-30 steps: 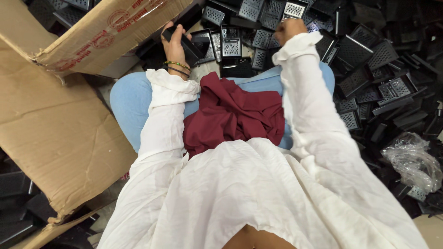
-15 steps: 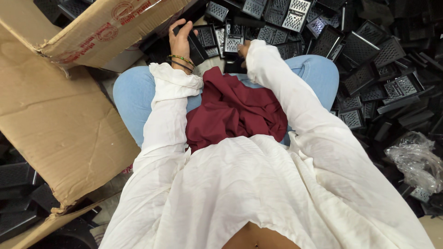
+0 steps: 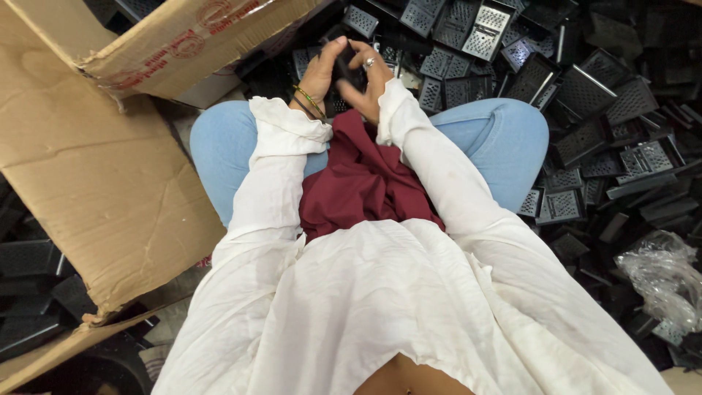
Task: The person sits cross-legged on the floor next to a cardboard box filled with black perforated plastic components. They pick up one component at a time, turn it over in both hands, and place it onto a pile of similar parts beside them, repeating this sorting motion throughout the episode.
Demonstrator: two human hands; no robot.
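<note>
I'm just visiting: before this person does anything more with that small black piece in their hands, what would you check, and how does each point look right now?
1. Black part held by both hands: ok, the left hand and right hand close around it.
2. Part's shape and facing: cannot tell, the fingers cover most of it.
3. Lap free to work over: ok, only the dark red cloth lies there.
4. More parts within reach: ok, the pile of black perforated pieces lies just ahead and to the right.
5. Cardboard box nearby: ok, open on the left.
</note>
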